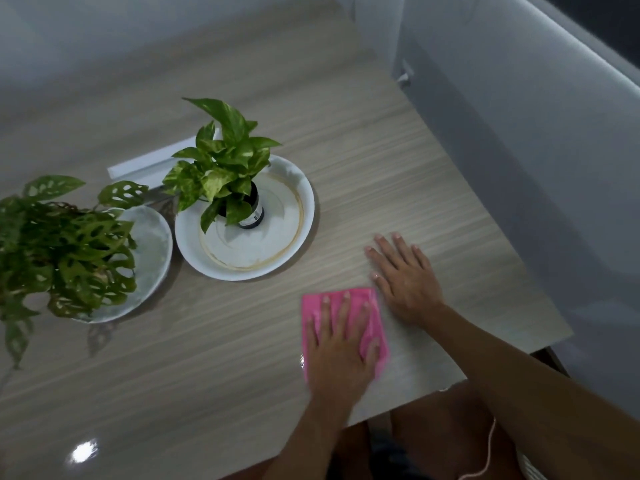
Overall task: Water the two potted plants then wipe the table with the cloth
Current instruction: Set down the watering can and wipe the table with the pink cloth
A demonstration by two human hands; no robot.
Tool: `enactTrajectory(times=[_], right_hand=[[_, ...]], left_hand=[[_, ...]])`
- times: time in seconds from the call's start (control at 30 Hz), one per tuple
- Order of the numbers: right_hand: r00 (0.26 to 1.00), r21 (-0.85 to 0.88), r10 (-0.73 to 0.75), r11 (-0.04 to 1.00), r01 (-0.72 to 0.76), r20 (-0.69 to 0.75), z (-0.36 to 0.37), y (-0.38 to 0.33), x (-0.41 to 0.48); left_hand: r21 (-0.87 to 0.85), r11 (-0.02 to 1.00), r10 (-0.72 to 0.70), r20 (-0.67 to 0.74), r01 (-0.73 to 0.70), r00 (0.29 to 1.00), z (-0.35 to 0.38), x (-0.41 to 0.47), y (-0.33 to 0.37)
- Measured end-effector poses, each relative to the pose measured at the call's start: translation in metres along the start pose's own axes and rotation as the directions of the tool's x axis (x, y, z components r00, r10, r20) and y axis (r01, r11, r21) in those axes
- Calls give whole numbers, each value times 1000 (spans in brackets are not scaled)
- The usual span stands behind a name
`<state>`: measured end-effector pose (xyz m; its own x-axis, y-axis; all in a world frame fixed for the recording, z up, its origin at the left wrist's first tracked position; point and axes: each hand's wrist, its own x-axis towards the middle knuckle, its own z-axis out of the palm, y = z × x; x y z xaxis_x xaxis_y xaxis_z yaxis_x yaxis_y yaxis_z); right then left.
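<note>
Left hand (341, 344) flat, fingers spread, palm pressing pink cloth (375, 327) onto surface (398, 174) near front edge (not clenched, nothing gripped). Right hand (403, 277) released, palm down, just beside cloth. Two potted plants (221, 174) (59, 247) on white plates (301, 209), well apart to left.

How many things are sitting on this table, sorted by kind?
Potted green plants: 2, the holey-leaved plant and the yellow-flecked leafy plant
Round white dishes under them: 2, the left dish and the right dish
Pink cloth: 1
Flat white rectangular object: 1
Total: 6
</note>
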<state>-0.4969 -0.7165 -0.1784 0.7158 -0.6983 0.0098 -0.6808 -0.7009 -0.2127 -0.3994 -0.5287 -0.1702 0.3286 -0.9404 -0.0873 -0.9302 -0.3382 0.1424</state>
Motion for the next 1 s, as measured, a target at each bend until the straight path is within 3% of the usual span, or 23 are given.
enactTrajectory(times=[0.13, 0.2, 0.3, 0.37, 0.43, 0.53, 0.6, 0.67, 0.77, 0.87, 0.93, 1.0], right_hand=[[994, -29, 107, 994, -107, 19, -11, 26, 0], [990, -62, 137, 989, -136, 28, -16, 42, -1], [990, -74, 128, 989, -125, 51, -16, 52, -3], [990, -81, 127, 989, -123, 53, -16, 51, -2], [991, -85, 125, 989, -120, 52, -16, 52, -3], [992, -80, 118, 990, -115, 43, -16, 52, -4], [992, -79, 119, 990, -116, 38, -16, 51, -3], [991, -80, 131, 989, -128, 41, -16, 51, -2], [988, -91, 136, 987, -130, 71, -18, 50, -1], [987, -90, 126, 989, -117, 95, -18, 51, 1], [987, -83, 121, 990, -112, 106, -19, 49, 0], [988, -81, 122, 990, -115, 90, -20, 47, 1]], left_hand=[[27, 977, -213, -35, 214, 976, -4, 3, -50], [14, 964, -264, -39, 264, 964, -4, -21, -40], [-20, 989, -146, 49, 147, 988, 0, -43, 12], [-25, 999, -22, 18, 22, 1000, 5, -25, 36], [-13, 1000, 17, 4, -17, 1000, 0, 8, 34], [37, 993, -109, -14, 109, 994, -3, 33, -11], [24, 976, -216, -42, 217, 976, -8, 14, -35], [10, 973, -232, -22, 232, 973, -8, -20, -29], [-61, 996, -55, 74, 59, 996, -4, -45, 20], [-49, 990, 130, -14, -130, 991, 0, 0, 31], [-34, 996, 80, -37, -82, 996, -2, 30, 3], [-1, 998, -68, -16, 68, 998, -4, 33, -31]])
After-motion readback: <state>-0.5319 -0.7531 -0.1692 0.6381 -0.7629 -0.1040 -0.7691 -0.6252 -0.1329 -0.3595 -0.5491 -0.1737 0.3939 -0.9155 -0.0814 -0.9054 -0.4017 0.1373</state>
